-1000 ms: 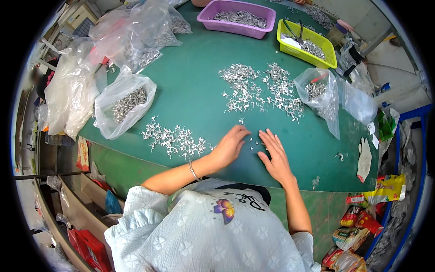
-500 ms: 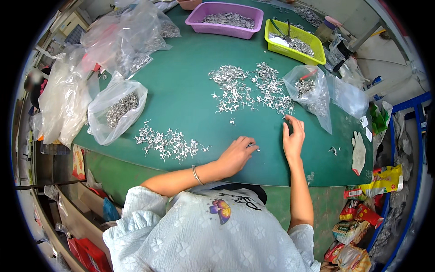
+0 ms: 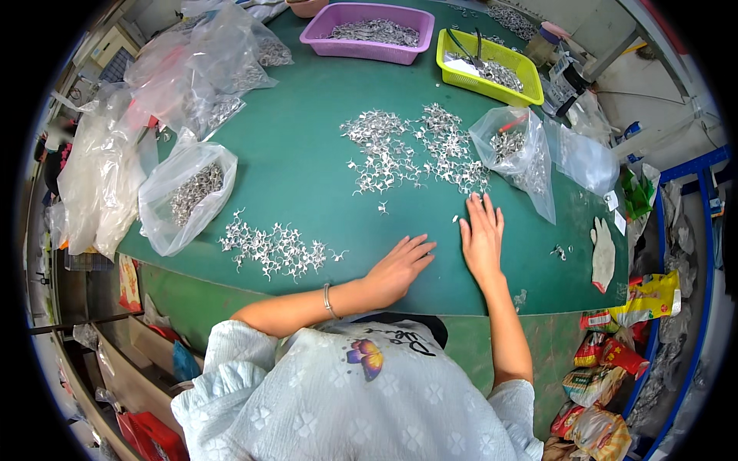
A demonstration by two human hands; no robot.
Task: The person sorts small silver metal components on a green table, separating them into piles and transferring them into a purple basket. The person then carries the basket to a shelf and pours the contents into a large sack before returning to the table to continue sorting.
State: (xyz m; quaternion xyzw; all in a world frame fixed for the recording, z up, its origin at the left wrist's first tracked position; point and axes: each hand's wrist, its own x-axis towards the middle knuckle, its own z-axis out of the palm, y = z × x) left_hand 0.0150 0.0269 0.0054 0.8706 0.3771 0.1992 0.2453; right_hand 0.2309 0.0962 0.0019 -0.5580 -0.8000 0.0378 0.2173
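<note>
My left hand (image 3: 397,270), a bracelet at its wrist, rests palm down near the table's front edge. Its fingers are stretched out, and whatever lies under the palm is hidden. Flat on the table to its right is my right hand (image 3: 483,237), fingers extended, the tips at the lower edge of a loose pile of small silver metal clips (image 3: 453,154). A tiny pale piece (image 3: 455,219) lies beside its fingers. Another pile of clips (image 3: 377,146) spreads to the left of that one, with a single clip (image 3: 383,207) below it. More clips (image 3: 277,250) lie left of my left hand.
At the back stand a purple basket (image 3: 307,38) and a yellow-green basket (image 3: 492,88) holding metal parts and pliers. Plastic bags of parts sit left (image 3: 157,207) and right (image 3: 542,180). A white glove (image 3: 603,257) and a few loose bits (image 3: 561,251) lie at right.
My left fingers have straightened, and the small metal piece seen at their tips is out of sight. My right hand has flattened from a curled pose. The whole view has shifted slightly.
</note>
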